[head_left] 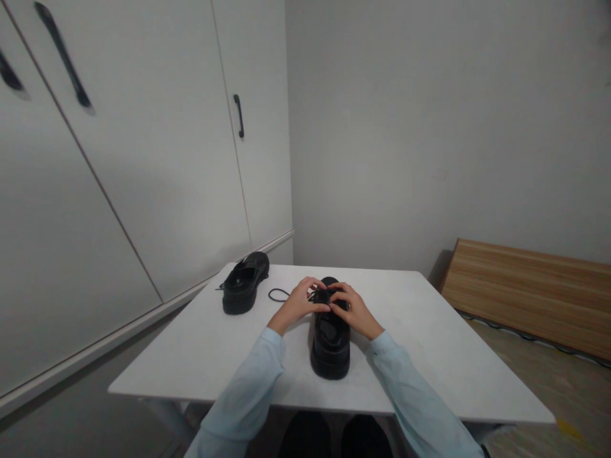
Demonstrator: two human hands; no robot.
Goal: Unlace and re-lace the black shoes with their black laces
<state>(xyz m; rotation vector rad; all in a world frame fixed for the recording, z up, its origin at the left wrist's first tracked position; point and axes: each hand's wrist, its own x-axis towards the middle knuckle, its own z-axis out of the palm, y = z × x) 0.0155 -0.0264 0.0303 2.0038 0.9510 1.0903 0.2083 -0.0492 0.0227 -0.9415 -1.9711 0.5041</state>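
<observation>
A black lace-up shoe [330, 350] stands on the white table, its heel towards me and its toe pointing away. Both hands are over its lacing. My left hand [301, 301] comes in from the left, thumb and fingers curled at the black shoelace [312, 295]. From the right, my right hand [352, 308] has its fingertips bent in on the same lacing. The exact grip on the thin lace is hard to make out. A loop of lace lies on the table left of my left hand. The second black shoe [240, 299] stands apart at the far left.
The white table [420, 362] has its back edge near a grey wall [429, 140]. White cupboards [143, 165] with black handles run along the left. A wood-grain board [529, 292] leans at the right, beyond the table. Cables lie along the floor below it.
</observation>
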